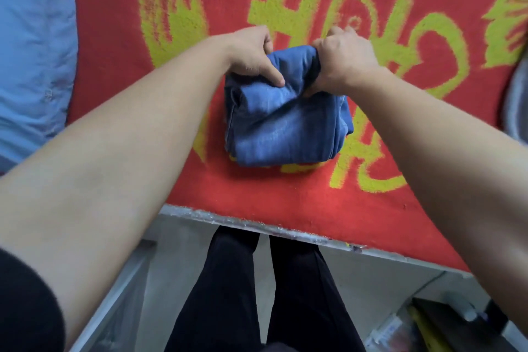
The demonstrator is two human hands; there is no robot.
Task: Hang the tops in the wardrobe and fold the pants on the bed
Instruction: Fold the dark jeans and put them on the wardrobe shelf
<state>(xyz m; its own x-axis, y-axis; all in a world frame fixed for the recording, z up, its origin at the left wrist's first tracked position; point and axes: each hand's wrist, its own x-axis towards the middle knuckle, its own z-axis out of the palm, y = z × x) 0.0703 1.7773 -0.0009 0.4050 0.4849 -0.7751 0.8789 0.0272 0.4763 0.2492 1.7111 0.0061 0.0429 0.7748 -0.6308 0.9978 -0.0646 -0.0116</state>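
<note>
On my feed the left hand (pixel 253 58) has its fingers curled over the far edge of the folded jeans (pixel 285 128), thumb pressing on top. The right hand (pixel 347 58) is clenched round the other corner. Both bare forearms reach forward. The jeans sit on the red blanket (pixel 285 208), near its front edge.

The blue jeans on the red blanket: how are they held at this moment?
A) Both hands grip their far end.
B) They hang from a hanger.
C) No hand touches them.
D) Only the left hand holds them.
A: the left hand and the right hand both grip the far end of the folded blue jeans, which lie on the red blanket.
</note>
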